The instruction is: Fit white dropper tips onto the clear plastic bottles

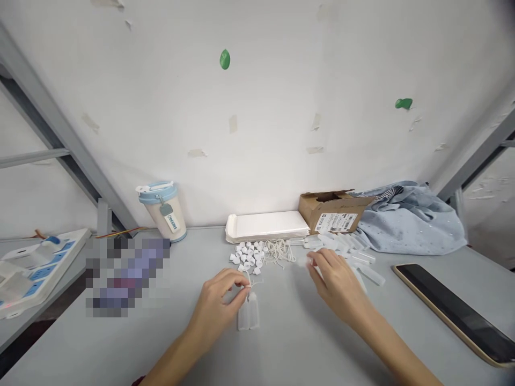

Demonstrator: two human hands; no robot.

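My left hand (223, 295) is closed in a pinch on a thin white cord, just above two small translucent plastic sleeves (249, 313) lying side by side on the grey table. The cord's loose ends (256, 281) show past my fingertips. My right hand (332, 284) is further right, its thumb and forefinger pinched together; a blurred whitish bit at the fingertips is too unclear to name. Just behind it spreads a heap of clear plastic sleeves (341, 242). Between the hands, further back, are a pile of small white caps (247, 256) and a tangle of white cords (277, 251).
Against the wall stand a stack of white cards (267, 224), an open cardboard box (338, 214), a blue-grey cloth (414, 225) and a lidded cup (164, 212). A phone (454, 311) lies at right. A power strip (42, 271) and a pixelated purple item (132, 276) are left.
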